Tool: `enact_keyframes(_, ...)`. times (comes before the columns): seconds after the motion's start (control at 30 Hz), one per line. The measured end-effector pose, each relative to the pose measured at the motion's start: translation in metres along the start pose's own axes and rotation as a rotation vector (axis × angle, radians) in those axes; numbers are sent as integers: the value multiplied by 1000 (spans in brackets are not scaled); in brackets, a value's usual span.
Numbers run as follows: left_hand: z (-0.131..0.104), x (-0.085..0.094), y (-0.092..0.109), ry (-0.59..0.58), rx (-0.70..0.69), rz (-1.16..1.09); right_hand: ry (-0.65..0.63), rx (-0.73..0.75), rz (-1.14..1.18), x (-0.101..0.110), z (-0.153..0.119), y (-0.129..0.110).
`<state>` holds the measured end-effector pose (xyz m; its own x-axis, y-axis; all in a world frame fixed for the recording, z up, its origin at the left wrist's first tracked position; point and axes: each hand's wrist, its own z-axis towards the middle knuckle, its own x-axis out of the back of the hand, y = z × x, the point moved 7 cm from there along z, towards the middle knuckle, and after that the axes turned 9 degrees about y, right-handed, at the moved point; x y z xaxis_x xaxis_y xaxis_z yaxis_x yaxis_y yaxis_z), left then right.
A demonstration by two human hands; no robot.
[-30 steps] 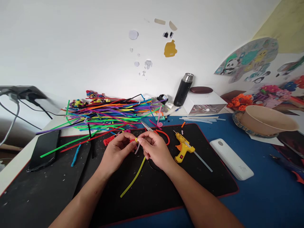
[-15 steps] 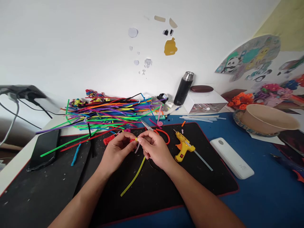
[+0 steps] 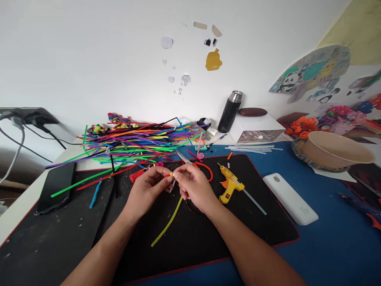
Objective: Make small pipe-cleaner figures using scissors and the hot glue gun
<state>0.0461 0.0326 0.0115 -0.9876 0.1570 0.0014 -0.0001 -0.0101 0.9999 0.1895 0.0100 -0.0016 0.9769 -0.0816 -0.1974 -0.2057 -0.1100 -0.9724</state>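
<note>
Over the black mat [image 3: 143, 254], my left hand [image 3: 150, 188] pinches a small red pipe-cleaner piece [image 3: 167, 175] between thumb and fingers. My right hand [image 3: 193, 184] meets it, its thumb and forefinger closed on the yellow pipe cleaner [image 3: 168, 228] at the red piece's tip. A small yellow bit shows between the fingertips, and a long yellow length trails below my right hand onto the mat. A pale strip [image 3: 172, 186] hangs between the hands. Behind my right hand lie orange-handled scissors [image 3: 210, 171], partly covered. A red coiled piece [image 3: 136, 175] lies beyond my left hand.
A yellow glue gun [image 3: 230, 183] rests right of my hands, beside a white power bank [image 3: 291, 198]. Many coloured pipe cleaners [image 3: 133, 139] are heaped along the wall. A black phone [image 3: 56, 186] is at left. A black flask [image 3: 230, 112] and beige bowl [image 3: 339, 149] stand behind.
Both hands stay in nearly the same place. The pale strip between them has shifted slightly, and the fingertips have moved a little around the red and yellow piece.
</note>
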Motion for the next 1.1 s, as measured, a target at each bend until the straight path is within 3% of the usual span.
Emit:
enact_keyframes(0.43, 1, -1, 0, -15, 38, -4, -6, -15, 5, -1, -1, 0)
enact_keyframes(0.7, 3, 5, -13, 2, 124, -181, -11, -32, 49, -2, -1, 0)
enact_keyframes(1.1, 3, 1, -10, 4, 207, -293, -43, -19, 10, -6, -3, 2)
